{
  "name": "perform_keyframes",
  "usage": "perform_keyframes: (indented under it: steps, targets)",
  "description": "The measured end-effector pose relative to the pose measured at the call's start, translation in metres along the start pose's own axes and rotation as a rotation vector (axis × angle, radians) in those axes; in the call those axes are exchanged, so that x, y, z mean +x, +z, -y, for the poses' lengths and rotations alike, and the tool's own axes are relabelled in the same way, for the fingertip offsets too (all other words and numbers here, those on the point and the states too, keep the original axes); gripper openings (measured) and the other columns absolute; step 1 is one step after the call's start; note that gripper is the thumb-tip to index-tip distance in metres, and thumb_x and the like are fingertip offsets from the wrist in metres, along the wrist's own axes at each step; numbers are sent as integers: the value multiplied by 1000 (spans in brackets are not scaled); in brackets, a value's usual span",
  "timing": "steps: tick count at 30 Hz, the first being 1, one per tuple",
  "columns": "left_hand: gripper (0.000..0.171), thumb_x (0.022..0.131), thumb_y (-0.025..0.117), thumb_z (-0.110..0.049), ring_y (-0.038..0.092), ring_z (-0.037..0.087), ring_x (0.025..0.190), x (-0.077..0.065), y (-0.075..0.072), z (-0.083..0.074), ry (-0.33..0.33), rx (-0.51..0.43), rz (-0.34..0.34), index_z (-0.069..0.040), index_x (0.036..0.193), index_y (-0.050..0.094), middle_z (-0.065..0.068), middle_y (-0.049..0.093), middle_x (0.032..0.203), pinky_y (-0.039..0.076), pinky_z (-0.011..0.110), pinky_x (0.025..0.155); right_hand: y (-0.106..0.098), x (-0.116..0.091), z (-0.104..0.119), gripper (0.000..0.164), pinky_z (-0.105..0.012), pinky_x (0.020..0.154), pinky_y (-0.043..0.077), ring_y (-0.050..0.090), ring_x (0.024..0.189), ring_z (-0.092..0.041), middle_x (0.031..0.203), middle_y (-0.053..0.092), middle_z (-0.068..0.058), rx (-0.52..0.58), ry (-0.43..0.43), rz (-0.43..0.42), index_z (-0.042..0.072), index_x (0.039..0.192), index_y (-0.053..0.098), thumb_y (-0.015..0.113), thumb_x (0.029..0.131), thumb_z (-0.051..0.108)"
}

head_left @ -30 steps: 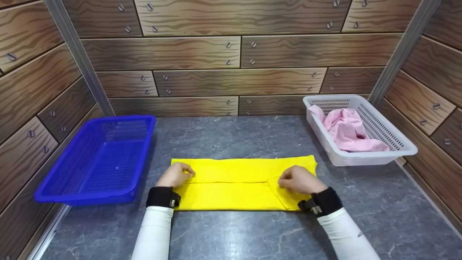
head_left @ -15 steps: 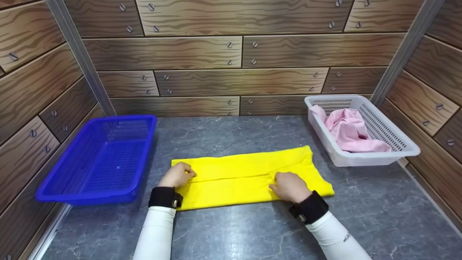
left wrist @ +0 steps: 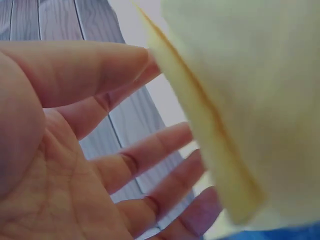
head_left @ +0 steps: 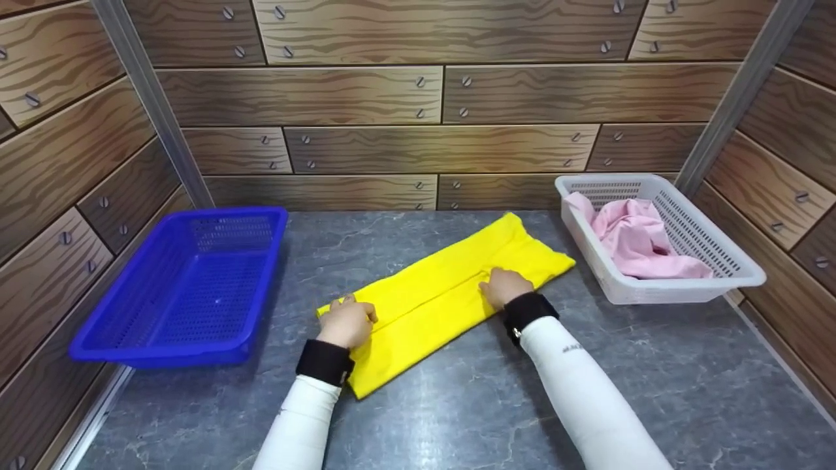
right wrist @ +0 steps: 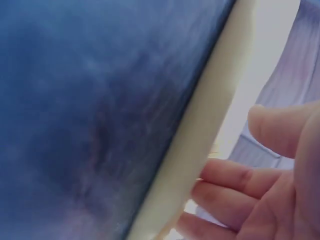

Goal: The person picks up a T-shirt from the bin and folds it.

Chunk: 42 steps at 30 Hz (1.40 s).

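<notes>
A long folded yellow cloth point(head_left: 424, 294) lies slanted on the table, its right end farther away than its left. A seam-like line runs along its middle. My left hand point(head_left: 348, 321) rests on the near left end; in the left wrist view its fingers point(left wrist: 165, 150) reach the cloth's edge point(left wrist: 210, 130), thumb and index tips close together there. My right hand point(head_left: 506, 286) touches the cloth toward its right end. The right wrist view shows those fingers point(right wrist: 225, 195) against the pale-looking cloth edge point(right wrist: 200, 130), with the thumb apart from them.
A blue plastic basket point(head_left: 261, 287) stands at the left. At the back right, a white perforated basket point(head_left: 679, 287) holds a crumpled pink cloth point(head_left: 630, 235). Wood-patterned walls point(head_left: 366, 147) enclose the grey marbled table point(head_left: 418, 431) at the back and sides.
The yellow cloth has turned, its right end swinging away and its left end coming nearer. My right hand has moved forward with it, and my left hand slightly right. The folded-over right corner has spread out.
</notes>
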<state>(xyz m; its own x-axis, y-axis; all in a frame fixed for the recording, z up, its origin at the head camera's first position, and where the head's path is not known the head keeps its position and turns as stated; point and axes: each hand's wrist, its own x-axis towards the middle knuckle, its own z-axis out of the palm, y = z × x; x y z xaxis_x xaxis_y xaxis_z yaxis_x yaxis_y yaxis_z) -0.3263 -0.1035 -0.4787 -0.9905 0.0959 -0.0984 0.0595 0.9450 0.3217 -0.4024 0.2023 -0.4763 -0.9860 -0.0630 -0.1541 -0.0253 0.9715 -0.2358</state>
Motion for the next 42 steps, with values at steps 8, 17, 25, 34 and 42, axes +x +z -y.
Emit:
perform_keyframes:
  steps: [8, 17, 25, 34, 42]
  targets:
    - [17, 93, 66, -11, 63, 40, 117, -19, 1, -32, 130, 121, 39, -20, 96, 80, 10, 75, 119, 53, 58, 88, -2, 20, 5, 35, -66, 101, 48, 30, 141, -55, 154, 37, -34, -122, 19, -7, -5, 124, 69, 49, 103, 13]
    - [13, 86, 73, -18, 66, 23, 95, -42, 14, -70, 368, 160, 56, -26, 86, 82, -2, 76, 90, 55, 47, 74, 7, 25, 14, 32, -57, 111, 44, 52, 129, -49, 136, 57, -33, -225, -120, -60, -10, 120, 68, 50, 98, 4]
    - [23, 96, 66, -21, 56, 27, 122, -52, 27, -87, 505, 163, 78, -32, 109, 82, 4, 71, 126, 51, 38, 100, 21, 49, 3, 53, -54, 119, 36, 48, 135, -51, 144, 52, -34, -121, -174, -48, -14, 147, 42, 45, 99, 9]
    - [29, 102, 59, -22, 52, 25, 143, -45, 31, -92, 491, 79, 200, -28, 125, 76, 5, 56, 154, 40, 57, 117, 8, 50, -1, 50, -56, 120, 35, 46, 137, -51, 145, 52, -34, -49, -220, 2, -11, 146, 44, 45, 98, 5]
    - [27, 99, 63, -25, 57, 25, 137, -53, 32, -93, 531, 103, 152, -26, 122, 78, 5, 65, 143, 46, 52, 112, 6, 26, -3, 63, -54, 130, 12, 14, 157, -46, 168, 15, -31, 206, -233, 101, -10, 160, 14, 38, 107, 14]
